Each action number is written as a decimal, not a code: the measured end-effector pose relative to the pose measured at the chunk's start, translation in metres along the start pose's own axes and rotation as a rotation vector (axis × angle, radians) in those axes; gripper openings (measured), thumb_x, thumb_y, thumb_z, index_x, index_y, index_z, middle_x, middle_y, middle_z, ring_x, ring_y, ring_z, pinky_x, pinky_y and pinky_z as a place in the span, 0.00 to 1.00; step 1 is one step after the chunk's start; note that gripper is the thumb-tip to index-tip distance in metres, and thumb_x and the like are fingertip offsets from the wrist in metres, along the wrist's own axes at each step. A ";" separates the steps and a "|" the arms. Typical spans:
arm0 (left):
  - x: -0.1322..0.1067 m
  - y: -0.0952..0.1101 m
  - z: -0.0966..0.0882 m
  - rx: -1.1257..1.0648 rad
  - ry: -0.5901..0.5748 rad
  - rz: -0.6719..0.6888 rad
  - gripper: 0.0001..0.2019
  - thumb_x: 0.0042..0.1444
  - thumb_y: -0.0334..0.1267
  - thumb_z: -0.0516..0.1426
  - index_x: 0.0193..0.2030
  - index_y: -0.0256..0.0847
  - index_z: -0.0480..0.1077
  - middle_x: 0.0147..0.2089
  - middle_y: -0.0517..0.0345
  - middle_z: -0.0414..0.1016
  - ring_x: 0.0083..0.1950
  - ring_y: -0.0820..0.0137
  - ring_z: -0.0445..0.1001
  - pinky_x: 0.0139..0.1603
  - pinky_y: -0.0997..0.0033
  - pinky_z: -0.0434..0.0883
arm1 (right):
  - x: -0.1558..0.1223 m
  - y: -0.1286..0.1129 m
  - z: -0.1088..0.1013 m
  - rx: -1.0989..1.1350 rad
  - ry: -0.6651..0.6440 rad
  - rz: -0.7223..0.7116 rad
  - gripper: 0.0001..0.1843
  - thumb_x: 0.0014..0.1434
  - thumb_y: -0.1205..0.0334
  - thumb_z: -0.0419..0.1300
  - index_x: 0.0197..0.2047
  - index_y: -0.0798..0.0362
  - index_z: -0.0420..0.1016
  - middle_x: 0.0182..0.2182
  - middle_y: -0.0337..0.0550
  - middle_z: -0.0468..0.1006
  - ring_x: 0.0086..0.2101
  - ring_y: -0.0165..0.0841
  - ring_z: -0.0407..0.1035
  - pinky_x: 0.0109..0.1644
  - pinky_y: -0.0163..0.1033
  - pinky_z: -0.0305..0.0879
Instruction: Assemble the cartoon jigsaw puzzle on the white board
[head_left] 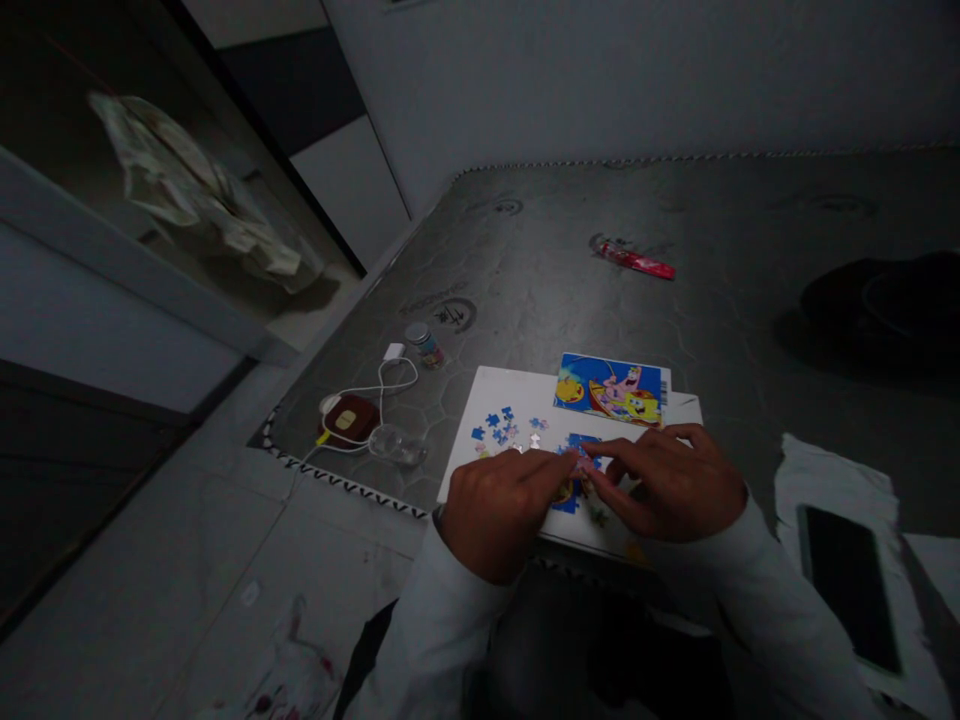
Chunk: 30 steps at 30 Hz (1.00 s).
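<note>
A white board lies on a grey mattress in front of me, with several loose blue puzzle pieces scattered on it. Both hands meet over a joined patch of pieces near the board's front edge. My left hand has its fingers curled and its fingertips pinched on a small piece. My right hand presses fingertips onto the same spot. A colourful cartoon reference picture lies at the board's far edge.
On the grey mattress lie a red wrapper, a small jar, a white charger with cable and a dark red round device. A black phone rests on white cloth at right. Tiled floor lies left.
</note>
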<state>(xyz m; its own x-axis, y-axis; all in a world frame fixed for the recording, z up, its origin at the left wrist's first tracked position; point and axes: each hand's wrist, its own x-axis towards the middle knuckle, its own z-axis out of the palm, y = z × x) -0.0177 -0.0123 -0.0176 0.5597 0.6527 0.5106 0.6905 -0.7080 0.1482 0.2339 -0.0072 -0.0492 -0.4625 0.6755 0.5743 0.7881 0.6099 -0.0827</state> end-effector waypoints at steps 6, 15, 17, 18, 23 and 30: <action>-0.002 -0.007 -0.004 0.005 0.009 -0.042 0.10 0.75 0.29 0.64 0.57 0.42 0.84 0.45 0.61 0.93 0.39 0.67 0.92 0.33 0.70 0.82 | -0.014 0.030 -0.020 -0.140 -0.114 0.225 0.14 0.80 0.49 0.62 0.51 0.46 0.87 0.28 0.37 0.86 0.28 0.37 0.79 0.45 0.51 0.60; 0.001 -0.013 -0.008 0.062 0.043 -0.085 0.08 0.77 0.34 0.64 0.50 0.41 0.88 0.42 0.56 0.93 0.36 0.63 0.91 0.30 0.68 0.81 | -0.021 0.035 -0.040 -0.154 -0.224 0.432 0.22 0.79 0.41 0.57 0.50 0.42 0.89 0.31 0.43 0.85 0.29 0.46 0.80 0.43 0.55 0.69; 0.001 -0.014 -0.010 0.058 0.049 -0.085 0.09 0.77 0.35 0.63 0.50 0.41 0.88 0.42 0.56 0.93 0.36 0.63 0.92 0.31 0.68 0.82 | -0.019 0.034 -0.043 -0.148 -0.231 0.459 0.22 0.78 0.41 0.57 0.51 0.43 0.89 0.31 0.43 0.86 0.30 0.46 0.81 0.44 0.55 0.70; 0.001 -0.015 -0.010 0.056 0.051 -0.086 0.10 0.78 0.35 0.62 0.50 0.41 0.88 0.42 0.55 0.93 0.36 0.63 0.92 0.31 0.68 0.82 | -0.020 0.035 -0.044 -0.147 -0.231 0.463 0.21 0.77 0.42 0.58 0.51 0.43 0.89 0.31 0.42 0.86 0.30 0.46 0.81 0.44 0.55 0.70; 0.003 -0.015 -0.007 0.033 0.056 -0.079 0.15 0.81 0.38 0.59 0.48 0.39 0.88 0.41 0.53 0.93 0.36 0.61 0.92 0.31 0.67 0.82 | -0.028 0.045 -0.051 -0.158 -0.211 0.483 0.20 0.75 0.43 0.60 0.53 0.43 0.90 0.30 0.41 0.87 0.28 0.43 0.80 0.38 0.49 0.67; 0.011 -0.008 -0.001 -0.051 0.028 -0.061 0.14 0.80 0.40 0.60 0.51 0.40 0.89 0.44 0.51 0.93 0.39 0.60 0.93 0.36 0.66 0.85 | -0.034 0.045 -0.062 -0.157 -0.168 0.443 0.18 0.76 0.44 0.63 0.51 0.43 0.92 0.29 0.40 0.87 0.26 0.40 0.79 0.39 0.48 0.68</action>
<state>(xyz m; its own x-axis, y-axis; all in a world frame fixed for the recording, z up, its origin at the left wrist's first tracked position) -0.0168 0.0003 -0.0126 0.5037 0.6881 0.5223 0.6983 -0.6802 0.2228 0.3101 -0.0288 -0.0220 -0.1186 0.9208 0.3717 0.9692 0.1887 -0.1582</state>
